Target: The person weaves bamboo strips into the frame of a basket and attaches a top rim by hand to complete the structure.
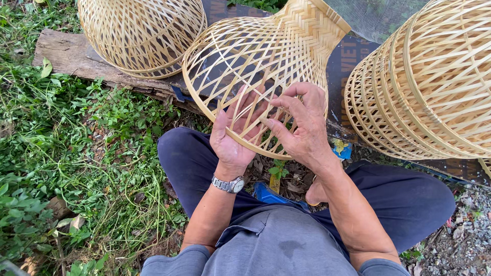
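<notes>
A woven bamboo lampshade-shaped basket [266, 56] lies on its side in front of me, its wide open rim toward my lap. My left hand [236, 134], with a metal wristwatch [229, 184], reaches inside the rim, palm up, fingers spread against the strips. My right hand [302, 128] grips the lower rim from outside, fingers curled over the edge strip. Both hands hold the same basket above my dark blue trousers [194, 163].
Another woven basket [140, 33] rests at the upper left on a wooden plank [66, 53]. A stack of nested baskets [429, 87] stands at the right. Grass and weeds [66, 148] cover the left ground; gravel [468, 235] lies lower right. A blue scrap [267, 194] sits between my legs.
</notes>
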